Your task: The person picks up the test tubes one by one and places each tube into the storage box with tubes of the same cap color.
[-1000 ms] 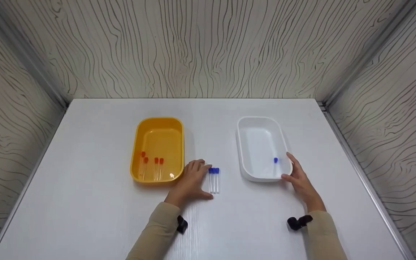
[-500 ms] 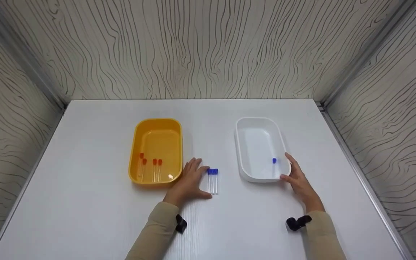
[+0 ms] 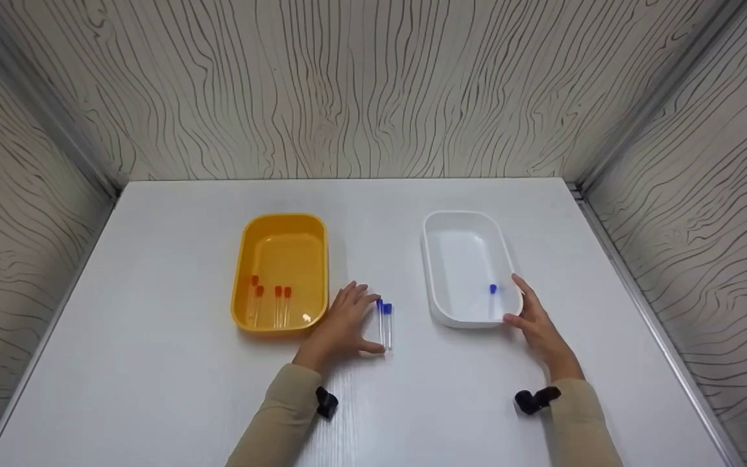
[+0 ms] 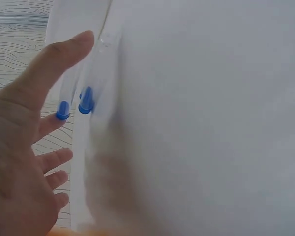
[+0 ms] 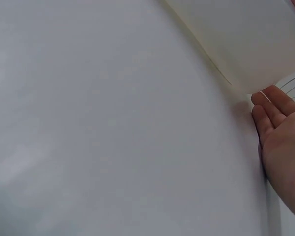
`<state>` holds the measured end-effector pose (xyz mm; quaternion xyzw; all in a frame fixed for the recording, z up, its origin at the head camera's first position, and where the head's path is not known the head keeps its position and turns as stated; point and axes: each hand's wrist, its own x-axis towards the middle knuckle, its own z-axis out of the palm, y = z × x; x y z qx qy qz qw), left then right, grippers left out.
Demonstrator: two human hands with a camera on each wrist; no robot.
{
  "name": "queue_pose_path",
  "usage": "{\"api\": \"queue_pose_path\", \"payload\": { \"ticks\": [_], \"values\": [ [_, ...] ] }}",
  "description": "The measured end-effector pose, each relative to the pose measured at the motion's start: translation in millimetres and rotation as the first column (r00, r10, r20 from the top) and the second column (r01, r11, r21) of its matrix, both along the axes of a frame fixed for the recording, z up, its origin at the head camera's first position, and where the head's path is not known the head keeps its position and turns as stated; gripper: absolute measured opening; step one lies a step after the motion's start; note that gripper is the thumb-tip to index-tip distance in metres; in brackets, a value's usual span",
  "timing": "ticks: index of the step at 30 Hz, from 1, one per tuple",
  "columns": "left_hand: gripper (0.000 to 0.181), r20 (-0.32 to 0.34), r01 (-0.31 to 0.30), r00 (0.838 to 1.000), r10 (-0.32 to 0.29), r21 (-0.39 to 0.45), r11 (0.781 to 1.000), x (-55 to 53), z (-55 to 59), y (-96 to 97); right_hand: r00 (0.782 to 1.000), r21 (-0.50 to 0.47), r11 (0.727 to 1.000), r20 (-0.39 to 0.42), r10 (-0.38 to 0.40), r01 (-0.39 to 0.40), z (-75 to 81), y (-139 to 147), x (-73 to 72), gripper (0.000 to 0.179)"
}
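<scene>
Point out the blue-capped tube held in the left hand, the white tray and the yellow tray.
Held blue-capped tube [image 4: 67,94]: left wrist view, on its clear body near the cap.
White tray [image 3: 463,259]: head view, on its bare floor.
Yellow tray [image 3: 291,258]: head view, on its bare floor.

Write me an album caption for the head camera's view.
Left hand pinching a blue-capped test tube, right hand holding a white tray; four red-capped test tubes in a yellow tray.
</scene>
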<state>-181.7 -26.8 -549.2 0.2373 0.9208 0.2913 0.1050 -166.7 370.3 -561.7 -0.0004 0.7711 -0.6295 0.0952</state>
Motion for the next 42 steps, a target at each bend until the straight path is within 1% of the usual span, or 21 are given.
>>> {"api": "queue_pose_path", "payload": {
  "ticks": [4,8,10,15,18,20,23,26,31,38,42],
  "values": [
    [0.095,-0.003,-0.007,1.000,0.007,0.013,1.000,-0.7,7.1,3.5,1.000,0.008,1.000,-0.001,0.000,0.000,-0.3,0,0.1,0.083],
    [0.095,-0.012,-0.005,1.000,0.006,0.022,1.000,-0.5,14.8,7.8,1.000,-0.005,1.000,-0.003,0.001,-0.001,-0.4,0,0.3,0.083],
    [0.095,-0.033,0.004,0.999,-0.003,0.023,1.000,-0.6,18.5,10.0,1.000,-0.013,1.000,0.000,0.001,-0.001,-0.5,0,0.3,0.084],
    [0.096,-0.120,0.039,0.992,-0.035,0.031,0.999,-2.5,26.5,16.3,1.000,-0.043,0.999,0.009,0.003,-0.003,-1.9,1,0.7,0.084],
    [0.095,-0.149,0.056,0.988,-0.050,0.034,0.998,-4.2,31.3,22.2,1.000,-0.073,0.997,0.004,0.011,-0.010,-2.7,2,1.2,0.084],
    [0.095,-0.137,0.055,0.989,-0.049,0.039,0.998,-5.0,34.4,26.2,1.000,-0.073,0.997,0.000,0.014,-0.014,-2.6,2,1.6,0.084],
    [0.095,-0.111,0.050,0.993,-0.042,0.070,0.996,-5.3,38.2,32.2,1.000,-0.068,0.998,0.001,0.015,-0.015,-1.8,1,1.7,0.085],
    [0.095,-0.118,0.050,0.992,-0.041,0.078,0.996,-6.3,40.5,38.0,1.000,-0.066,0.998,0.001,0.018,-0.018,-1.5,2,1.1,0.085],
    [0.095,-0.184,0.066,0.981,-0.052,0.069,0.995,-10.0,44.5,48.6,1.000,-0.069,0.997,-0.011,0.026,-0.026,-1.5,2,-0.4,0.085],
    [0.096,-0.229,0.090,0.970,-0.077,0.046,0.995,-14.0,51.1,67.1,1.000,-0.054,0.998,-0.018,0.011,-0.012,-0.8,1,-0.8,0.084],
    [0.096,-0.278,0.115,0.955,-0.101,0.035,0.993,-14.5,54.1,79.1,1.000,-0.057,0.998,-0.022,0.017,-0.018,-0.8,0,-1.1,0.084]
  ]
}}
